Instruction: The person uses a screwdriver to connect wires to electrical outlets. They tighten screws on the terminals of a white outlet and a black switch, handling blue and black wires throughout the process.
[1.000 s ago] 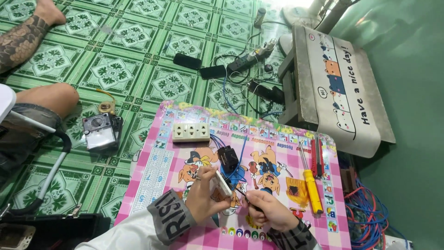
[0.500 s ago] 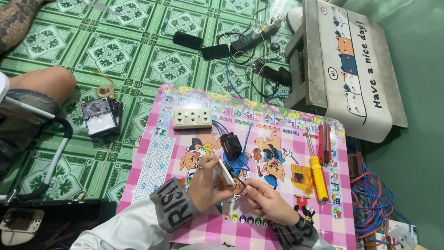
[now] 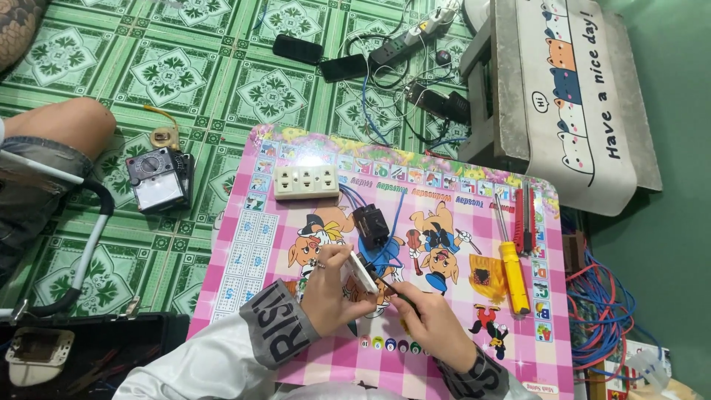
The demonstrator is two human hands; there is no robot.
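My left hand (image 3: 329,289) grips a small white rectangular electrical part (image 3: 361,272) over a pink cartoon-printed low table (image 3: 459,341). My right hand (image 3: 433,322) holds a thin dark tool (image 3: 386,285) with its tip against that white part. Blue wires (image 3: 385,252) run from the part to a small black box (image 3: 370,224) just beyond my hands. A cream triple socket (image 3: 306,181) lies at the table's far left.
A yellow-handled screwdriver (image 3: 511,270) and a red tool (image 3: 523,218) lie at the table's right. On the green tiled floor are a meter (image 3: 157,180), two phones (image 3: 297,49), a power strip (image 3: 400,44) and blue cable coils (image 3: 603,311). Another person's knee (image 3: 59,130) is at left.
The view has shifted slightly. My hands stay together on the white part, with the tool tip still worked against it.
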